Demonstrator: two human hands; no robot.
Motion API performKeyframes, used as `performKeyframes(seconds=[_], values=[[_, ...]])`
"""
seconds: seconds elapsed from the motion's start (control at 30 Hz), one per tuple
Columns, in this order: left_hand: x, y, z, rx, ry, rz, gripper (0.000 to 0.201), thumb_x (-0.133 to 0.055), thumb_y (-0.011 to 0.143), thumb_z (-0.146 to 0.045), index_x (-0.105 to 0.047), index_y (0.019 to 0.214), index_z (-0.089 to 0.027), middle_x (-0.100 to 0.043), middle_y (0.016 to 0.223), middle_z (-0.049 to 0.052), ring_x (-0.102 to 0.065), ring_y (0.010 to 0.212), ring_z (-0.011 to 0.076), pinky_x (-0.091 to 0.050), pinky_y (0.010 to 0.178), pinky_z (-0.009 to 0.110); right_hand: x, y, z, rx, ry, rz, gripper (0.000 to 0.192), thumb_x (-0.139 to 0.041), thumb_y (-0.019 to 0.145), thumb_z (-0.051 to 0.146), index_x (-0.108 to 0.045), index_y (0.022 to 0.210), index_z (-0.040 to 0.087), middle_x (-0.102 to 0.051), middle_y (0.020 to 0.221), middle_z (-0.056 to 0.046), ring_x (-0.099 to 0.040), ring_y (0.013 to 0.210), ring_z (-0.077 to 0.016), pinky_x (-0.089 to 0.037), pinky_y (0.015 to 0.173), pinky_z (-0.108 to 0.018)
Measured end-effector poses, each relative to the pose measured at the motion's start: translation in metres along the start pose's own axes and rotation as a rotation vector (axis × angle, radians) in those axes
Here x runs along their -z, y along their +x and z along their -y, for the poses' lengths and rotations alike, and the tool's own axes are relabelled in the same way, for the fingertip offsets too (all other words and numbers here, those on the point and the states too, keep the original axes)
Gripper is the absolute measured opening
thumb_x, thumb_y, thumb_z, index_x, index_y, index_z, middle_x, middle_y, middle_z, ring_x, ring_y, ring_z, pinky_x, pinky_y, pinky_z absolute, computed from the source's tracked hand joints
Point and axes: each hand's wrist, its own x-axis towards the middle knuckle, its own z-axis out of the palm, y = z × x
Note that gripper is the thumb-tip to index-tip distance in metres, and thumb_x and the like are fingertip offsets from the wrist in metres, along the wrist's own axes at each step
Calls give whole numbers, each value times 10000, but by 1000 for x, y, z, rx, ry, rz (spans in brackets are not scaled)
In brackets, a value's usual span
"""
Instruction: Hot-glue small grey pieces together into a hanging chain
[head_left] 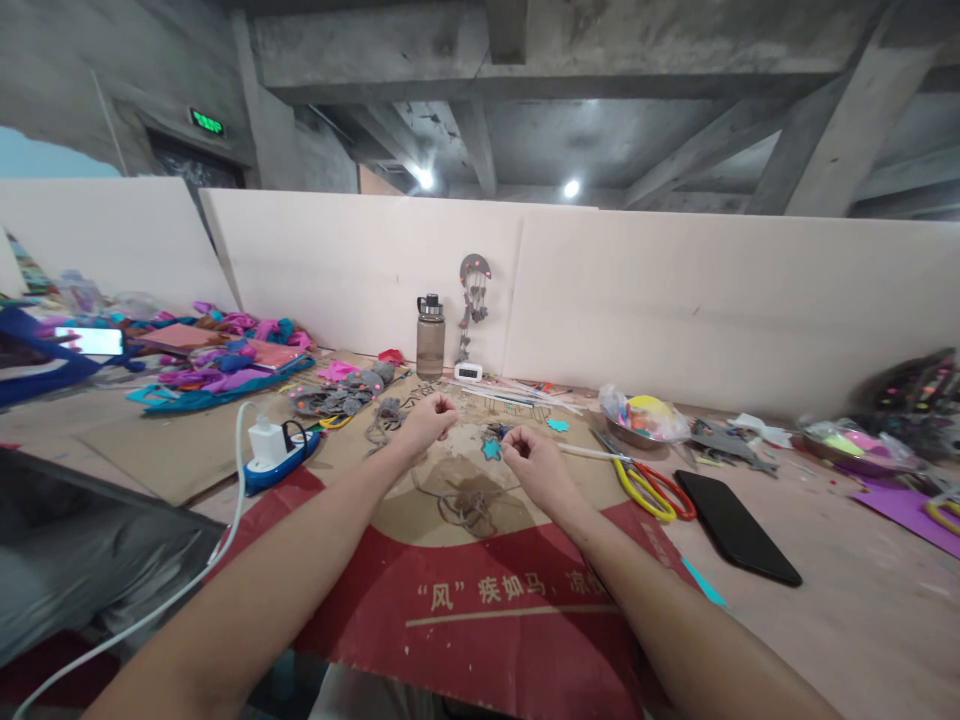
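My left hand (pixel 433 426) is raised over the cardboard, its fingers pinched together. What they hold, if anything, is too small to make out. Lower and to the right, my right hand (pixel 538 464) is closed too, thumb against fingers, and its contents are hidden. Close to those fingertips is a teal star-shaped piece (pixel 491 449); whether they touch cannot be told. A loose tangle of grey cord (pixel 471 512) lies on the cardboard (pixel 420 525) below both hands, with thin strands running toward each side. Beside my left wrist is another grey cord bundle (pixel 385 422).
Scissors with yellow and red handles (pixel 652 488) and a black phone (pixel 739 525) lie at right. Behind are a bottle (pixel 430 340), a small white clock (pixel 469 372) and a bowl of bagged pieces (pixel 646 418). A blue power strip (pixel 281 462) with a white cable stands left.
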Motion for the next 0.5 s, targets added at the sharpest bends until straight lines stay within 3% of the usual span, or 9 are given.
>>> performKeyframes(seconds=[0.23,0.5], values=[[0,0,1,24,-3,21,157,-535,644,-84,-413,646,-181,-368,436,-102,-319,337,34,-250,374,171,-2,1,-3,-6,23,-7,117,-463,691,299,-493,648,194,-444,571,34,-397,550,-119,-301,537,-243],[-1,-6,-3,108,-216,94,131,-521,649,-185,-392,671,-187,-332,464,-101,-265,349,30,-172,366,161,-3,1,-6,18,21,-20,114,-467,681,288,-492,623,193,-458,568,30,-412,558,-121,-309,539,-243]])
